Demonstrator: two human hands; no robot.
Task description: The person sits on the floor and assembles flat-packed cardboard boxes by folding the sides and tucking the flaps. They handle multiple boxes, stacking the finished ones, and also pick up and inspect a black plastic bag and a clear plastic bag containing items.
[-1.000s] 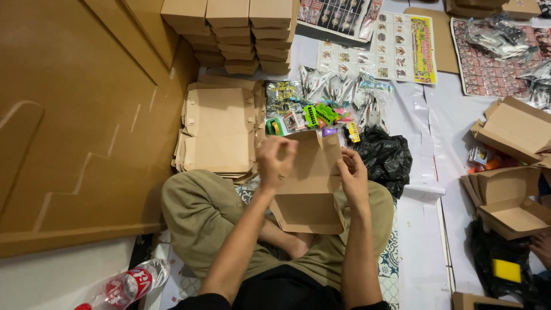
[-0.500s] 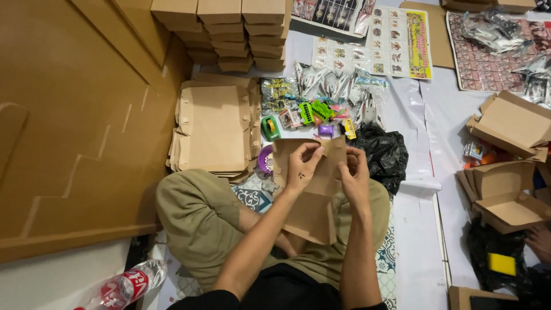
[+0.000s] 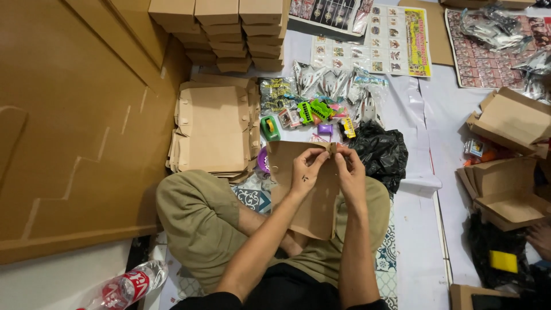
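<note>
I sit cross-legged on the floor with a flat brown cardboard box blank [image 3: 313, 209] standing over my lap. My left hand [image 3: 304, 171] pinches its top edge from the left. My right hand [image 3: 347, 172] pinches the same edge from the right, close beside the left, fingertips meeting at a small tab near the top. Both hands are closed on the cardboard. Just beyond the blank lie a green tape dispenser [image 3: 270, 127], a purple roll [image 3: 263, 161] and small colourful toys [image 3: 315, 112].
A stack of flat box blanks [image 3: 212, 129] lies to my left, folded boxes [image 3: 229, 28] are piled beyond. A black plastic bag [image 3: 379, 152] sits to the right, open boxes [image 3: 508, 172] farther right. A large cardboard sheet [image 3: 69, 126] fills the left; a plastic bottle [image 3: 126, 286] lies near my knee.
My hands have drawn together at the top edge of the blank, from being spread across its sides. The blank has turned and now stands narrower over my lap.
</note>
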